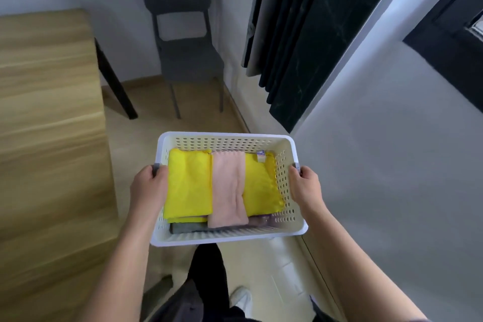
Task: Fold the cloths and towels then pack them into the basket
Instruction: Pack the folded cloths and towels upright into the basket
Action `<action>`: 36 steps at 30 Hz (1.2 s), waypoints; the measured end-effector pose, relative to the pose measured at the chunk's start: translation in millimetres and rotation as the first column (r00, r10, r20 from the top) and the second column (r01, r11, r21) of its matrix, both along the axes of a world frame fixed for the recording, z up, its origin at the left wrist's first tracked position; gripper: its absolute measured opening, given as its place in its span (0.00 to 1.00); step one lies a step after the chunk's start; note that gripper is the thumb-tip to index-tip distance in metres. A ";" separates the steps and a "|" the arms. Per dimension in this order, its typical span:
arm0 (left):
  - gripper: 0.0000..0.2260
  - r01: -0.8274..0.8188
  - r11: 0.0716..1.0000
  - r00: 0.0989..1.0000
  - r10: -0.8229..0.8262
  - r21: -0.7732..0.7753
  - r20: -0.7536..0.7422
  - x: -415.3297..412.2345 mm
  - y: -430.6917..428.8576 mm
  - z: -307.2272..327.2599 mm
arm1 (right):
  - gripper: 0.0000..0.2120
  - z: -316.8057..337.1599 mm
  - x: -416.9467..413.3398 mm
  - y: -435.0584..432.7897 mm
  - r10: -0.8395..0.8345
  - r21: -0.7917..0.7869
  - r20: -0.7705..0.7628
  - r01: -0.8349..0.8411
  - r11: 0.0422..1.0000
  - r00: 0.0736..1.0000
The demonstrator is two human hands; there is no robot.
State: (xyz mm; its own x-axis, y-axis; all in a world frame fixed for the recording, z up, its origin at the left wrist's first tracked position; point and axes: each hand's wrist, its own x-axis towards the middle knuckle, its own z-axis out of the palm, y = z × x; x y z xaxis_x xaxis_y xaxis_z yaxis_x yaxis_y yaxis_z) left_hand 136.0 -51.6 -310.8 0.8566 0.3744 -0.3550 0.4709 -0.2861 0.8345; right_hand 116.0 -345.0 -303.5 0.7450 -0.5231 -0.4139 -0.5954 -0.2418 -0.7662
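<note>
A white perforated basket [230,140] is held up in the air in front of me, over the floor. My left hand [147,187] grips its left rim at a grey handle. My right hand [304,187] grips the right rim at the matching handle. Inside lie folded cloths: a yellow one [189,185] on the left, a pink one [228,191] across the middle, another yellow one [261,185] on the right with a small label. A grey cloth [188,227] and a purple one [261,219] peek out from underneath at the near side.
A wooden table [47,125] with a black leg fills the left side. A dark grey chair [185,42] stands by the far wall. Dark curtains [300,34] hang at the right beside a white wall. My legs and a white shoe show below the basket.
</note>
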 end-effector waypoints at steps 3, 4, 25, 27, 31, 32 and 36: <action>0.09 -0.052 0.998 0.998 0.052 -0.022 -0.036 37.0 4.5 -11.5 | 0.13 -3.1 49.4 2.6 0.052 0.000 -0.016 -0.052 0.999 0.999; 0.10 -0.061 0.997 0.997 0.059 -0.041 -0.057 55.2 5.8 -15.3 | 0.13 -5.5 71.1 3.0 0.067 -0.008 -0.019 -0.068 0.998 0.998; 0.08 -0.178 0.984 0.983 0.177 -0.021 -0.041 483.2 39.8 -5.0 | 0.07 -18.9 527.0 56.7 0.164 -0.093 0.027 -0.161 0.983 0.986; 0.08 -0.204 0.979 0.979 0.203 -0.014 -0.029 513.3 40.9 -5.5 | 0.09 -19.8 565.5 61.8 0.199 -0.111 0.018 -0.196 0.974 0.980; 0.09 -0.221 0.975 0.974 0.220 -0.015 -0.051 573.5 50.8 -14.9 | 0.12 -22.5 637.8 73.7 0.237 -0.124 -0.017 -0.237 0.964 0.971; 0.09 -0.230 0.973 0.971 0.228 -0.022 -0.068 592.2 56.1 -20.3 | 0.13 -26.5 658.9 78.2 0.243 -0.121 -0.031 -0.245 0.962 0.970; 0.10 -0.208 0.977 0.972 0.202 -0.040 -0.121 660.9 72.1 -39.2 | 0.16 -37.2 729.2 92.2 0.267 -0.152 -0.079 -0.277 0.949 0.960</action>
